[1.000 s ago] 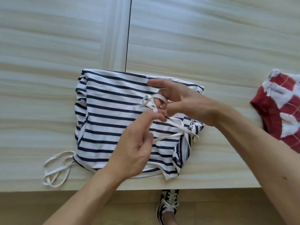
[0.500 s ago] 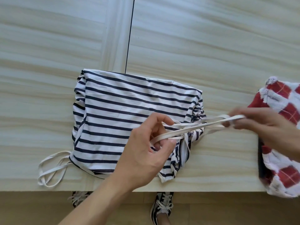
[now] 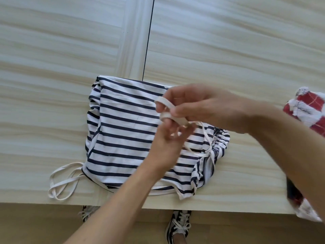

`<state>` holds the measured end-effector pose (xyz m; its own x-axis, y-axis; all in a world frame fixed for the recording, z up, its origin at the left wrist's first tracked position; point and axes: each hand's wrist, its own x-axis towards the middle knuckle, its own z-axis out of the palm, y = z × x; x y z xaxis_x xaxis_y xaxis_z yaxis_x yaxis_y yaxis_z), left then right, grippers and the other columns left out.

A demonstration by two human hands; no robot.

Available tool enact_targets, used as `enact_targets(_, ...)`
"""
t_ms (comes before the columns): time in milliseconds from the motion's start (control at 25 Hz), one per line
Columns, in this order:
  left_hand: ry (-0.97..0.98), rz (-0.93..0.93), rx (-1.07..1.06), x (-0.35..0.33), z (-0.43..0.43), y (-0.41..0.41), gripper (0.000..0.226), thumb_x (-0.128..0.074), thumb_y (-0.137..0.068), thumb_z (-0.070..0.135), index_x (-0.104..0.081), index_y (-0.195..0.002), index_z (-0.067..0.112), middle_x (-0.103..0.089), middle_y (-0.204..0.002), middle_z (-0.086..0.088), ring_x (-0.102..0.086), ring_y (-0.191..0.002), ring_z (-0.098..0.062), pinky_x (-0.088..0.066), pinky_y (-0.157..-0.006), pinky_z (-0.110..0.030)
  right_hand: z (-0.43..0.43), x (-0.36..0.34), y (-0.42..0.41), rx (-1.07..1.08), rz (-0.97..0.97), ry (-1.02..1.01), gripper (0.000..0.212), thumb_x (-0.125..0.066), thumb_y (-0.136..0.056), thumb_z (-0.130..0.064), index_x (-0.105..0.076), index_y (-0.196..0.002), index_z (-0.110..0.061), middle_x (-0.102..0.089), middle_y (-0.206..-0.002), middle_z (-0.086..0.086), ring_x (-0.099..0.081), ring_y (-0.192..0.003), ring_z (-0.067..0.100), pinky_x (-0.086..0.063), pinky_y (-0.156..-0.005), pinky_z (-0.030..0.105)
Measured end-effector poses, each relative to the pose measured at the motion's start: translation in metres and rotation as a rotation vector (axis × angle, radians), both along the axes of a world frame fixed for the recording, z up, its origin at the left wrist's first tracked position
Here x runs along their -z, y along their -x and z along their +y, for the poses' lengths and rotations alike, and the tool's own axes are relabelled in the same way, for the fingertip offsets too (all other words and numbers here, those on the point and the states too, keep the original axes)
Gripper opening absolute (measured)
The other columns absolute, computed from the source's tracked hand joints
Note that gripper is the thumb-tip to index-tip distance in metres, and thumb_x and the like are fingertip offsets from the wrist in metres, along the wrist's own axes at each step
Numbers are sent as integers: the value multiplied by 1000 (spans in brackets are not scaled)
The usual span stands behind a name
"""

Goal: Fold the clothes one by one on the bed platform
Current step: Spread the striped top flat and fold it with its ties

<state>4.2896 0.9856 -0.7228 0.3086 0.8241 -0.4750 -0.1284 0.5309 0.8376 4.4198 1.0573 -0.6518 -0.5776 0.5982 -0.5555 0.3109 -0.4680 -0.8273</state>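
Note:
A navy-and-white striped garment [image 3: 126,131] lies folded flat near the front edge of the pale wooden bed platform [image 3: 52,85]. Its right side is gathered by a white drawstring [image 3: 205,136]. My right hand [image 3: 198,106] hovers over the garment's upper right part with that drawstring wound around its fingers. My left hand [image 3: 167,143] is just below it, pinching the same drawstring. A second white drawstring [image 3: 61,180] lies loose in loops at the garment's lower left corner.
A red-and-white checked garment [image 3: 309,111] lies bunched at the platform's right edge, partly hidden by my right forearm. A dark seam [image 3: 147,37] runs between two platform panels behind the striped garment. My sneakers [image 3: 179,226] stand on the floor below the front edge.
My right hand, which had pulled the drawstring out to the right, has come back left over the garment with the string looped on its fingers. My left hand rose to meet it.

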Motion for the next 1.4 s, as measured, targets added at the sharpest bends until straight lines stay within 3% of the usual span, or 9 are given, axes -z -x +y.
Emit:
enact_targets(200, -125, 429, 165, 49, 15, 54, 23, -57, -102, 34, -68, -99, 14, -62, -95, -2, -56, -87, -10, -45, -79, -26, -5, 66, 6, 424, -163, -52, 15, -59, -93, 8, -63, -105, 1, -71, -95, 15, -69, -88, 29, -58, -94, 46)
enact_targets(320, -217, 760, 512, 78, 12, 72, 37, -60, -98, 31, -58, -134, 25, -53, -128, -4, -52, -119, -19, -44, -101, -36, -37, 115, -7, 337, -606, 36, 31, -63, -93, 0, -61, -121, -14, -73, -112, 6, -70, -101, 33, -55, -91, 39)
enact_targets(440, -305, 766, 561, 84, 1, 85, 57, -58, -96, 30, -41, -151, 27, -41, -147, -6, -42, -136, -26, -40, -111, -46, -70, 138, 3, 284, -911, -29, 48, -61, -95, -12, -48, -140, -18, -55, -137, 5, -57, -120, 24, -49, -97, 38)
enact_targets(680, -434, 1117, 158, 90, -27, 186, 50, -58, -86, 20, -52, -134, 13, -52, -127, -7, -50, -116, -25, -46, -98, -43, -107, 124, 137, 87, -656, -600, 43, -63, -91, -12, -52, -132, -15, -49, -129, 4, -54, -113, 20, -48, -93, 35)
enact_targets(880, -325, 1329, 431, 124, -79, 279, 74, -57, -88, 49, -32, -150, 15, -41, -145, -8, -42, -127, -26, -43, -102, -41, -116, 157, 239, -241, -485, -810, 42, -62, -82, -6, -60, -123, -13, -57, -118, 4, -56, -106, 24, -49, -89, 39)
enact_targets(1040, -320, 1245, 444, 140, -90, 306, 31, -57, -95, 34, -55, -121, 17, -62, -104, -3, -63, -89, -28, -50, -69, -37, -115, 184, 278, -359, -528, -838, 51, -59, -78, -6, -56, -128, -16, -58, -124, 1, -53, -116, 22, -46, -96, 37)
enact_targets(1160, -294, 1193, 287, 133, -74, 317, 17, -49, -98, 29, -55, -88, 18, -55, -81, 3, -56, -79, -21, -40, -72, -34, -114, 197, 290, -395, -540, -719, 65, -61, -78, -11, -46, -140, -18, -58, -126, -1, -53, -116, 21, -43, -101, 38)
enact_targets(1320, -157, 826, 33, 87, -35, 334, 33, -58, -96, 33, -66, -78, 7, -59, -68, -1, -46, -59, -8, -40, -58, -23, -106, 201, 290, -111, -463, -400, 11, -69, -87, -23, -64, -96, -20, -60, -74, -8, -56, -67, 11, -51, -68, 36)
enact_targets(1400, -165, 703, -35, 53, -16, 343, 33, -61, -93, 36, -70, -76, 8, -64, -66, -8, -50, -58, -11, -41, -57, -28, -97, 196, 286, 27, -384, -227, 16, -67, -92, -26, -63, -82, -15, -53, -63, -7, -45, -53, 7, -42, -55, 32)
